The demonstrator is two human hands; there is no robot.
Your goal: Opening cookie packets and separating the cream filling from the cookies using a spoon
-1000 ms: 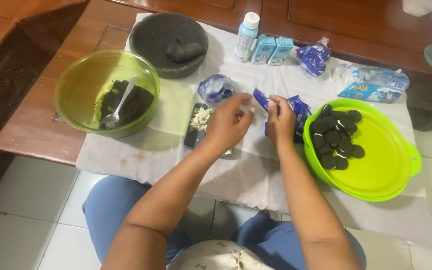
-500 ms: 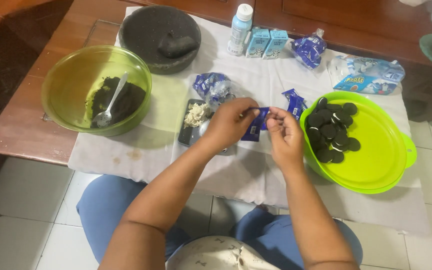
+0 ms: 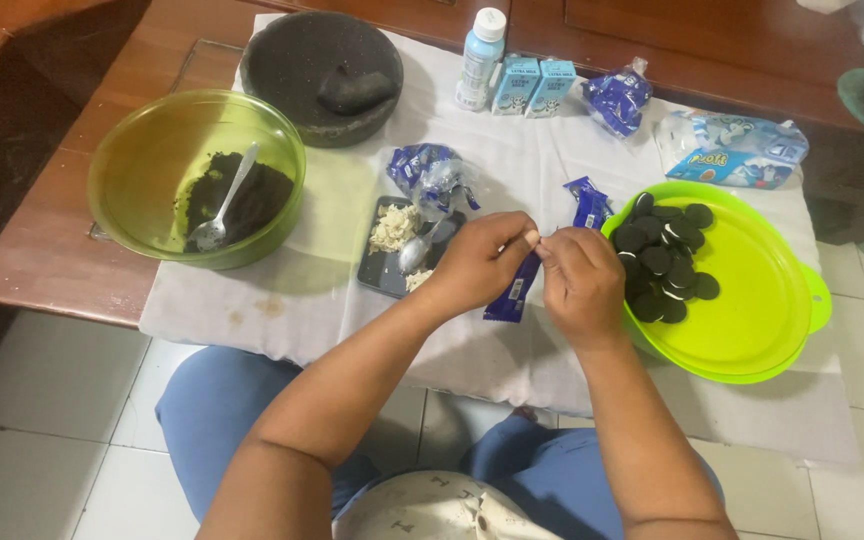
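Glossy blue foil-like wrapper (image 3: 514, 290) pinched between bare left hand (image 3: 480, 262) and right hand (image 3: 580, 282). Matt black biscuits (image 3: 660, 258) on glossy smooth lime plastic lid (image 3: 762, 300). Translucent green plastic bowl (image 3: 142, 170), shiny, holding matt dark crumbs (image 3: 252, 195) and polished metal spoon (image 3: 220, 215). Rough, pitted grey stone mortar (image 3: 302, 60) and pestle (image 3: 355, 88). White cloth (image 3: 332, 230), matt, slightly stained. Varnished reddish wood table (image 3: 42, 250). Smooth plastic bottle (image 3: 479, 58), coated paper cartons (image 3: 534, 86). Dark matt small tray (image 3: 380, 270).
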